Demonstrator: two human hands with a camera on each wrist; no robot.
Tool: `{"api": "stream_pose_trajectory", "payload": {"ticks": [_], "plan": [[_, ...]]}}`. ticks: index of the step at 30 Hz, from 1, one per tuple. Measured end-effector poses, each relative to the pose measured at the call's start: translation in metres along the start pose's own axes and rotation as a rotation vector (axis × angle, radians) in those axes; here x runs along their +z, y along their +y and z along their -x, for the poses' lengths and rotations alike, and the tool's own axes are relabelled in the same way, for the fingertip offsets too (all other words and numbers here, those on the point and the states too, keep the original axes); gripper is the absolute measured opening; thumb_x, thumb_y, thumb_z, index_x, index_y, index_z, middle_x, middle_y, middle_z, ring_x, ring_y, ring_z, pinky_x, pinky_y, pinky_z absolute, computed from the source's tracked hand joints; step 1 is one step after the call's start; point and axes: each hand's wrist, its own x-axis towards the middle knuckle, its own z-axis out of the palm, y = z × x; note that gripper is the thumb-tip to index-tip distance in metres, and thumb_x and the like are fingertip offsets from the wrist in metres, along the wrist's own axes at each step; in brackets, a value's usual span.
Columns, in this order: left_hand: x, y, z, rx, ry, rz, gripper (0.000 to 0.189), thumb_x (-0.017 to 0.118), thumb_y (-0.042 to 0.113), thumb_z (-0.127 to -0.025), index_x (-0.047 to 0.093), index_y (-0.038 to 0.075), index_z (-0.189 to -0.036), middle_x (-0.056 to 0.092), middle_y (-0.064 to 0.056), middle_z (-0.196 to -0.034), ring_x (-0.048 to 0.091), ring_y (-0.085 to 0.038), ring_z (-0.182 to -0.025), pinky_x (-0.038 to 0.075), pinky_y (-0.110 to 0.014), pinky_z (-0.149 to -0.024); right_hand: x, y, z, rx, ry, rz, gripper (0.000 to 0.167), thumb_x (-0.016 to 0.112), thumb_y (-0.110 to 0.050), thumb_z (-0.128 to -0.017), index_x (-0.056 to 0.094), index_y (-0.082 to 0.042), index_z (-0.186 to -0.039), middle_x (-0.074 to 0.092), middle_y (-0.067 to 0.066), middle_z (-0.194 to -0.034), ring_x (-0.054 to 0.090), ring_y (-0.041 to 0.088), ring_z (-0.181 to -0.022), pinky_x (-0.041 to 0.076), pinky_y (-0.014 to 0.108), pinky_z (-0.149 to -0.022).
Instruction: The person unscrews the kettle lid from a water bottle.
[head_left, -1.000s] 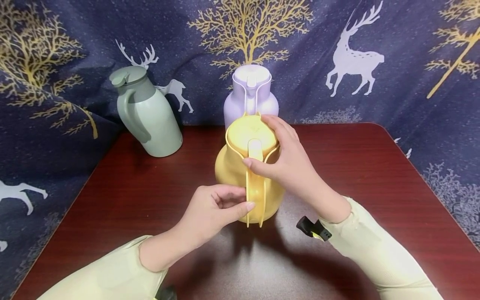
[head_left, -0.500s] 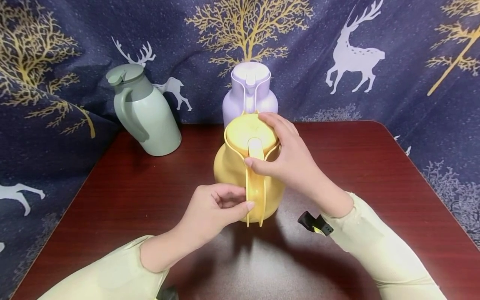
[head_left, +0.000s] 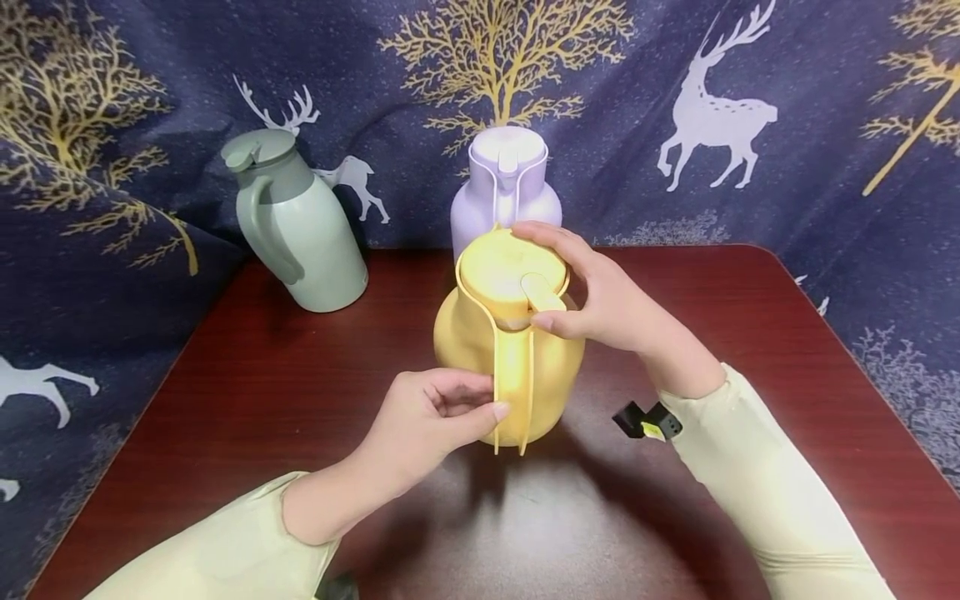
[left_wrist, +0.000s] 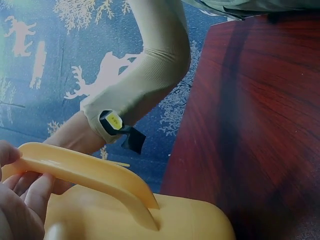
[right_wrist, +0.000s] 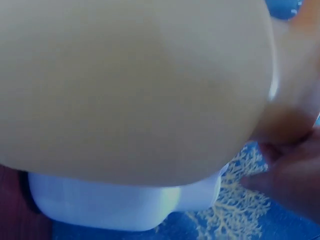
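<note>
A yellow vacuum jug [head_left: 459, 333] stands on the table in front of the person, its handle [head_left: 513, 379] facing the near side. The left hand [head_left: 420, 421] grips that handle low down, thumb on its front and fingers from the left. Across the top, the right hand [head_left: 607, 296] holds the round lid [head_left: 506, 265] between thumb and fingers. The lid's tab [head_left: 542, 292] points to the right of the handle, with the thumb at its end. In the right wrist view, the jug's body [right_wrist: 135, 95] fills most of the picture, with the right hand [right_wrist: 295, 182] at its neck end.
Close behind the yellow jug stands a lilac jug [head_left: 506, 187], partly hidden by it. A pale green jug [head_left: 311, 242] with a darker lid stands at the table's back left. Behind the dark red table [head_left: 712, 333] hangs a blue cloth [head_left: 630, 75] with deer and trees.
The right hand has turned the lid counterclockwise, so its tab has swung from in line with the handle to the right. The left hand keeps its hold on the handle.
</note>
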Motion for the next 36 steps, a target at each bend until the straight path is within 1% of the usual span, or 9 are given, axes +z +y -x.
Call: {"api": "stream_pose_trajectory", "payload": {"ticks": [4, 7, 9, 14, 20, 25, 29, 32, 36], "plan": [[0.001, 0.0, -0.001, -0.011, -0.011, 0.025, 0.03, 0.077, 0.005, -0.087, 0.073, -0.011, -0.112, 0.077, -0.027, -0.104, 0.078, -0.017, -0.089, 0.064, -0.028, -0.078, 0.001, 0.01, 0.001, -0.041, -0.02, -0.151, 0.093, 0.082, -0.038, -0.083, 0.036, -0.001, -0.155, 0.045, 0.021, -0.153, 0.052, 0.008, -0.124, 0.043, 0.015, -0.107], [0.002, 0.0, -0.001, -0.016, -0.02, 0.033, 0.03, 0.077, 0.005, -0.088, 0.073, -0.01, -0.113, 0.077, -0.026, -0.105, 0.079, -0.018, -0.091, 0.064, -0.028, -0.079, 0.008, 0.013, 0.009, -0.019, 0.063, -0.206, 0.097, 0.083, -0.044, -0.084, 0.034, -0.004, -0.158, 0.043, 0.018, -0.157, 0.051, 0.005, -0.128, 0.042, 0.014, -0.11], [0.002, 0.0, -0.001, -0.019, -0.025, 0.034, 0.03, 0.077, 0.006, -0.088, 0.073, -0.009, -0.114, 0.077, -0.025, -0.105, 0.079, -0.019, -0.091, 0.064, -0.028, -0.08, 0.014, 0.01, 0.016, -0.003, 0.155, -0.222, 0.09, 0.084, -0.033, -0.085, 0.037, -0.004, -0.157, 0.044, 0.017, -0.158, 0.053, 0.004, -0.129, 0.042, 0.014, -0.112], [0.002, 0.001, -0.002, -0.013, -0.026, 0.015, 0.03, 0.077, 0.007, -0.088, 0.074, -0.008, -0.113, 0.078, -0.024, -0.105, 0.079, -0.022, -0.092, 0.064, -0.027, -0.08, 0.021, 0.002, 0.026, -0.012, 0.343, -0.109, 0.07, 0.08, 0.001, -0.081, 0.052, 0.003, -0.146, 0.05, 0.018, -0.153, 0.053, 0.0, -0.132, 0.041, 0.015, -0.115], [0.001, 0.001, -0.002, -0.013, -0.02, -0.007, 0.028, 0.077, 0.005, -0.087, 0.073, -0.01, -0.111, 0.077, -0.026, -0.104, 0.079, -0.021, -0.09, 0.064, -0.026, -0.078, 0.018, 0.004, 0.025, -0.058, 0.395, 0.149, 0.067, 0.079, -0.002, -0.073, 0.061, 0.0, -0.138, 0.059, 0.019, -0.146, 0.047, -0.004, -0.134, 0.036, 0.018, -0.117], [0.0, -0.001, -0.001, 0.016, -0.021, -0.05, 0.027, 0.077, 0.007, -0.087, 0.074, -0.008, -0.108, 0.078, -0.024, -0.101, 0.078, -0.019, -0.088, 0.063, -0.023, -0.076, 0.013, 0.01, 0.02, -0.115, 0.358, 0.108, 0.063, 0.078, -0.005, -0.075, 0.063, 0.001, -0.136, 0.062, 0.021, -0.142, 0.05, -0.002, -0.132, 0.038, 0.018, -0.115], [-0.001, -0.003, 0.0, 0.023, -0.017, -0.042, 0.026, 0.077, 0.007, -0.087, 0.074, -0.009, -0.107, 0.078, -0.024, -0.1, 0.076, -0.009, -0.086, 0.063, -0.022, -0.076, 0.006, 0.019, 0.013, -0.172, 0.234, -0.111, 0.059, 0.079, -0.007, -0.084, 0.06, 0.004, -0.138, 0.064, 0.006, -0.142, 0.056, 0.004, -0.132, 0.043, 0.018, -0.114], [-0.001, -0.003, 0.001, 0.029, -0.016, -0.03, 0.027, 0.077, 0.007, -0.087, 0.073, -0.01, -0.108, 0.077, -0.026, -0.1, 0.074, -0.001, -0.084, 0.063, -0.022, -0.076, -0.003, 0.027, 0.007, -0.186, 0.109, -0.289, 0.057, 0.081, -0.021, -0.088, 0.062, -0.006, -0.14, 0.064, -0.008, -0.141, 0.062, 0.008, -0.126, 0.05, 0.019, -0.108], [-0.001, -0.003, 0.0, 0.04, -0.021, -0.027, 0.028, 0.077, 0.007, -0.087, 0.073, -0.011, -0.108, 0.077, -0.027, -0.1, 0.073, 0.001, -0.082, 0.063, -0.022, -0.076, -0.014, 0.034, -0.001, -0.174, -0.01, -0.381, 0.055, 0.081, -0.035, -0.088, 0.063, -0.022, -0.139, 0.065, -0.012, -0.14, 0.066, 0.008, -0.119, 0.054, 0.018, -0.099]]}}
